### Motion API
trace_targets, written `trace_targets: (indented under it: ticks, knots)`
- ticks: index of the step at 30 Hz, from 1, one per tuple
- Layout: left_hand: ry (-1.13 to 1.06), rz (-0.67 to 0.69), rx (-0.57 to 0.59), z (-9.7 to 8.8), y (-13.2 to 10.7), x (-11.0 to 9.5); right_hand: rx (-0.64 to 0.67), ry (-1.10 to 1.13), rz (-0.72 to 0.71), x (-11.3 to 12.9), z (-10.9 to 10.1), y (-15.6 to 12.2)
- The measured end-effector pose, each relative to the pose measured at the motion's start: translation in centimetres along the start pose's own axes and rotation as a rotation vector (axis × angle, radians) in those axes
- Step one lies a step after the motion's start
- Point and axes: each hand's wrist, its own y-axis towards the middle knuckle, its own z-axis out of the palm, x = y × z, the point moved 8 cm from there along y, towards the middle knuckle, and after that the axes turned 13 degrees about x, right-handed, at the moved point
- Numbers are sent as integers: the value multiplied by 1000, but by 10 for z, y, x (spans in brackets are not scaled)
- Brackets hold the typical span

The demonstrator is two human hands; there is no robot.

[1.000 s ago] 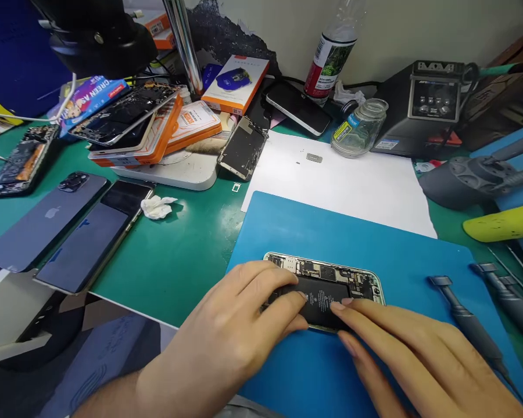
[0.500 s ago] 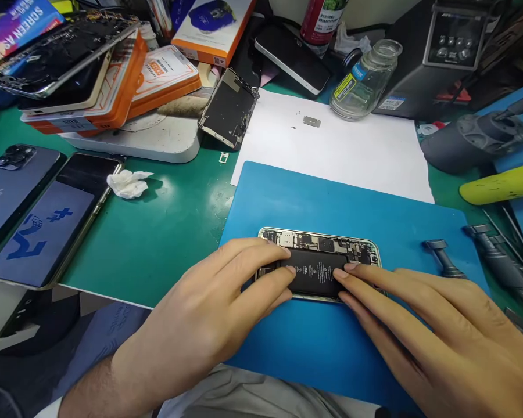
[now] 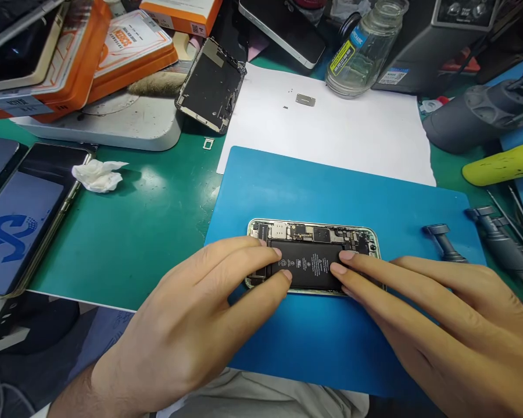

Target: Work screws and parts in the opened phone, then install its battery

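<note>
An opened phone lies flat on the blue mat, its circuit board showing along the far side. Inside it sits a black phone battery with white print. The fingertips of my left hand rest on the battery's left end, thumb apart from the fingers. On the battery's right part press the outstretched fingertips of my right hand. Neither hand is wrapped round anything. My fingers cover the phone's left and right near corners.
White paper beyond the mat bears a small metal plate. A detached screen leans beside a white box-like base. A glass jar stands behind. Crumpled tissue and phones lie left; dark tools lie right.
The view has shifted, so most of the bench sits higher and farther left. Both hands stay on the battery; my left thumb and fingers have shifted slightly, showing more of its left end.
</note>
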Motion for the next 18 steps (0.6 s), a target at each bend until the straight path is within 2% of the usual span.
trace_targets:
  ticks: [7, 11, 15, 18]
  knots:
    - [15, 18, 21, -5, 7, -2, -9, 13, -56, 1, 1, 1]
    - [26, 24, 41, -8, 8, -3, 8, -3, -138, 3, 2, -6]
    - [28, -6, 45, -12, 11, -4, 109, -44, -139, 2, 5, -9]
    - [95, 20, 61, -14, 15, -9, 130, -66, -137, 5, 4, -9]
